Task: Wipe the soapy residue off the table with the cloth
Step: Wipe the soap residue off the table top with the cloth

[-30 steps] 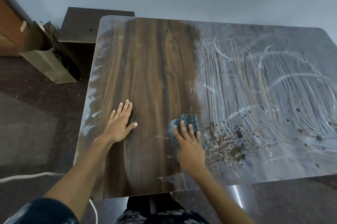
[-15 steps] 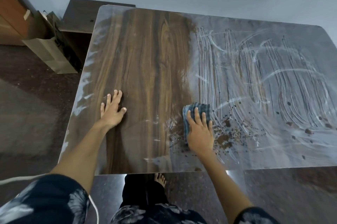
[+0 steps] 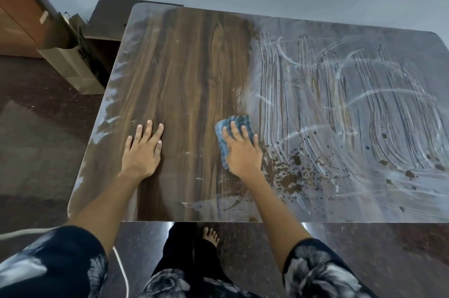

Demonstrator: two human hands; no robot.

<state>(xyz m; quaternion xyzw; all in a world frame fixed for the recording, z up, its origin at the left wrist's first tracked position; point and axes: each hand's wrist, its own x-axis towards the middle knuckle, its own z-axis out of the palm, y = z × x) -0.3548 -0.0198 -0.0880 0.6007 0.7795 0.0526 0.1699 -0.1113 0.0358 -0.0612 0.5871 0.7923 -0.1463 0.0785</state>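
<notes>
My cloth (image 3: 233, 136) is a soft folded blue rag, probably damp and a bit slippery on soap, so I'd say flat-palm pressure beats pinching it. It sits under my right hand (image 3: 241, 152), fingers (image 3: 234, 129) straight and spread on top, right at the edge of the soapy residue (image 3: 340, 108). Left hand (image 3: 143, 149) lies flat, fingers apart, bracing on the wiped part of the surface (image 3: 189, 67). Both arms reach forward.

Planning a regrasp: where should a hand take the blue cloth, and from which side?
Far edge of the cloth, from above. It lies folded flat on the table; the right hand presses down over its near part, leaving only the far strip and left edge exposed.
</notes>
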